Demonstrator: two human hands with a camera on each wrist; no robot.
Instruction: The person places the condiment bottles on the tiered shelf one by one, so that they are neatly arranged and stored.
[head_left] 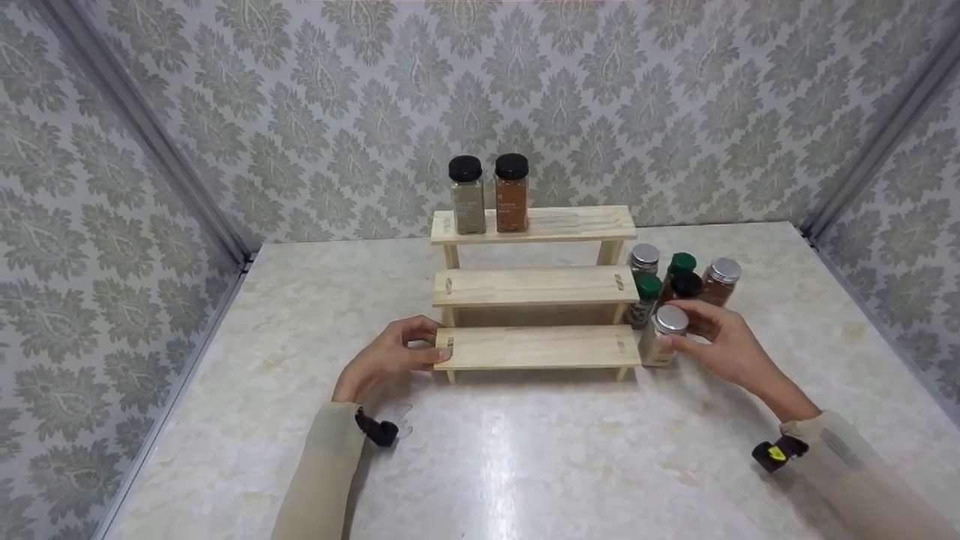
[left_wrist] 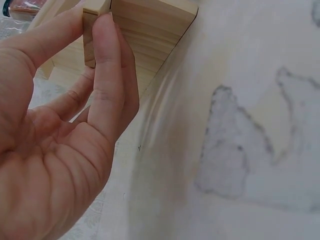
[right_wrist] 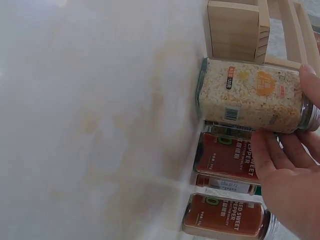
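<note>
The silver-capped jar (head_left: 661, 337) of pale flakes stands on the tabletop (head_left: 525, 450) just right of the wooden stepped rack (head_left: 536, 346), nearest of a jar cluster (head_left: 679, 281). My right hand (head_left: 724, 345) curls around it, fingers touching the glass. My left hand (head_left: 390, 356) pinches the rack's lowest step at its left end.

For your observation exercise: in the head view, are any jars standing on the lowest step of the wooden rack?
No. The lowest step is bare; two black-capped jars stand on the top step.
</note>
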